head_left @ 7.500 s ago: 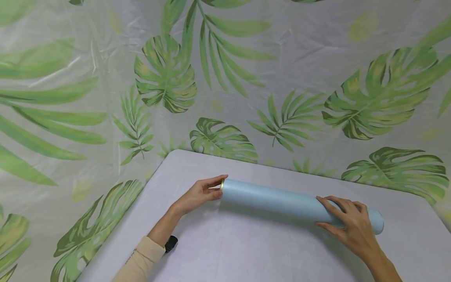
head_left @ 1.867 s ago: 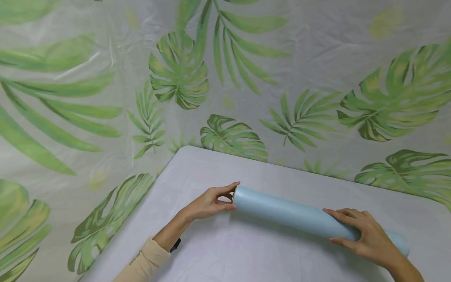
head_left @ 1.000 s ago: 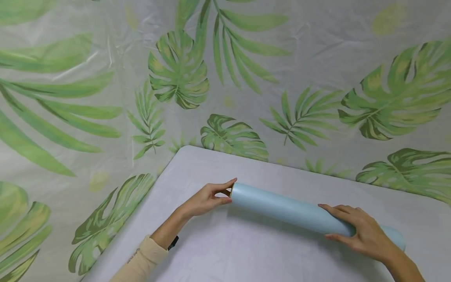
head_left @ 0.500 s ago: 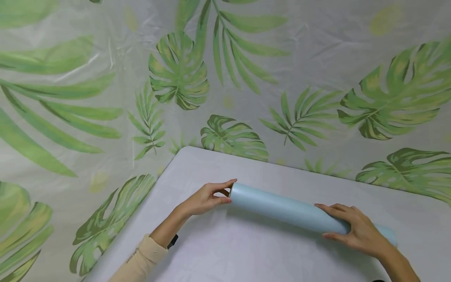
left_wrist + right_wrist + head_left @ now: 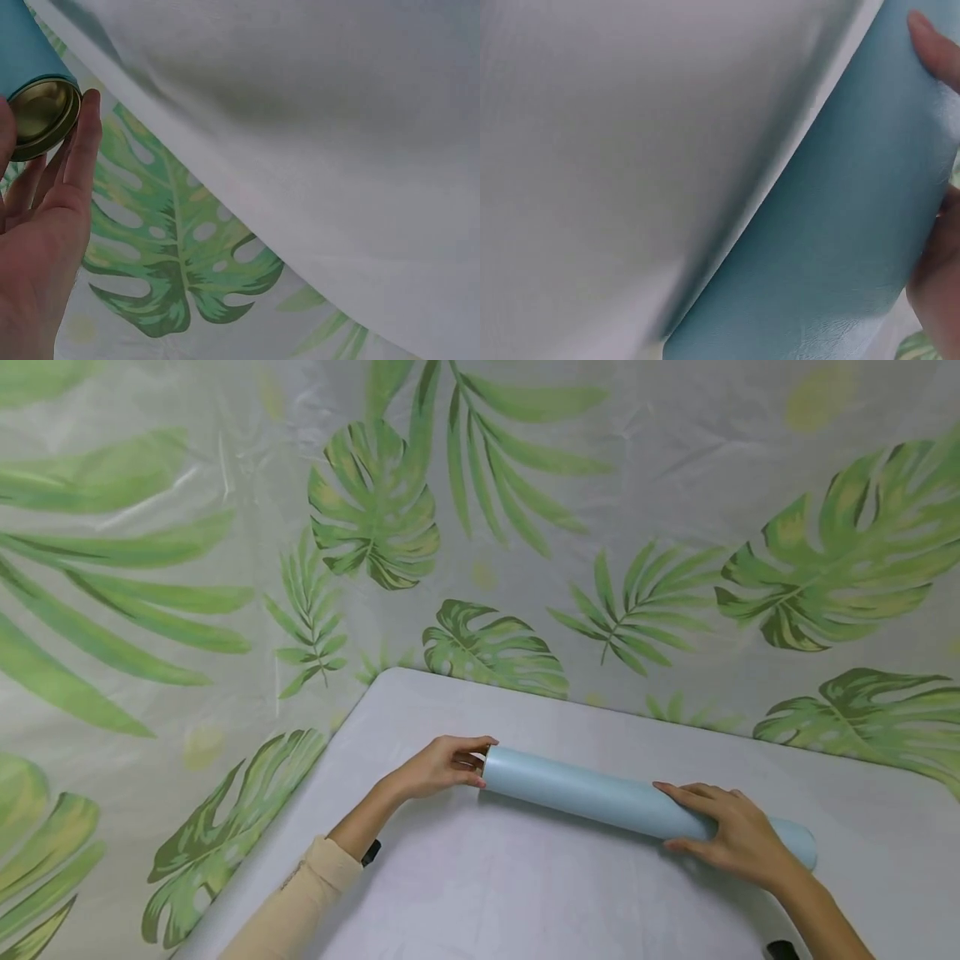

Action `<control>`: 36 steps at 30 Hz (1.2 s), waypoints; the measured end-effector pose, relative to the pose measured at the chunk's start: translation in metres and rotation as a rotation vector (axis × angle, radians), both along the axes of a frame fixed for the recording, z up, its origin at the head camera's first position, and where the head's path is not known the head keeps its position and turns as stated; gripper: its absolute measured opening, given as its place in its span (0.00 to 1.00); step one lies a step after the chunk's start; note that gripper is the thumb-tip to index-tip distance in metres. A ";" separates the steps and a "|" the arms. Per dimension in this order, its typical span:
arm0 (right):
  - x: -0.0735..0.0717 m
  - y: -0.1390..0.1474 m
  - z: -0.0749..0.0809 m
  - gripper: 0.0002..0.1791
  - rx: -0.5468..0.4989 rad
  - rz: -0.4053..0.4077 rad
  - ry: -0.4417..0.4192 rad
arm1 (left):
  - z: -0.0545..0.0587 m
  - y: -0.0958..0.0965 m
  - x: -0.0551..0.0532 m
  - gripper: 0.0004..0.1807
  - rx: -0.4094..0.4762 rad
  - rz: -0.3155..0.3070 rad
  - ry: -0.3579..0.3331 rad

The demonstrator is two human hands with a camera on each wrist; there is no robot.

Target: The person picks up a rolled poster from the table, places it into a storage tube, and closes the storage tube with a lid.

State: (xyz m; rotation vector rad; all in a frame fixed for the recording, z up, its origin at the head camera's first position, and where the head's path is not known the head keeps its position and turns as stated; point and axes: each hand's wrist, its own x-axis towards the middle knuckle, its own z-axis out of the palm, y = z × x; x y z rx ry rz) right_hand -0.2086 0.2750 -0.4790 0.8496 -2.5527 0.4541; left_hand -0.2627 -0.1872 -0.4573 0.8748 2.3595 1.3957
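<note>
A long light blue tube (image 5: 577,785) lies lengthwise between both hands, low over the white table. Its left end has a recessed gold-coloured metal cap (image 5: 41,112), plain to see in the left wrist view. My left hand (image 5: 438,768) pinches that end, thumb on the near side and fingers on the far side of the rim. Toward the other end, my right hand (image 5: 731,835) grips the tube from above, fingers over the far side and thumb along the near side. In the right wrist view the blue surface (image 5: 817,202) fills the right half, with the thumb and fingers at its edge.
The white table (image 5: 525,893) has a rounded far-left corner. Behind and left of it hangs a pale sheet (image 5: 660,485) printed with green leaves. A dark wrist device (image 5: 371,852) sits on the left wrist, and another dark object (image 5: 782,950) shows by the right forearm.
Over the last second the tube has shifted left, both hands with it, its right end most clearly. Its shadow now lies closer beneath it. Both hands keep their hold throughout.
</note>
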 end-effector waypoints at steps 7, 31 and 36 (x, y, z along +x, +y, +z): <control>-0.002 -0.005 -0.003 0.48 0.006 -0.015 -0.010 | -0.008 0.000 -0.009 0.38 -0.036 0.007 -0.033; -0.001 -0.006 -0.009 0.51 0.025 -0.083 -0.039 | -0.017 -0.003 -0.010 0.43 -0.067 0.014 -0.095; 0.000 -0.004 -0.009 0.51 0.036 -0.098 -0.050 | -0.017 -0.003 -0.010 0.43 -0.080 0.018 -0.084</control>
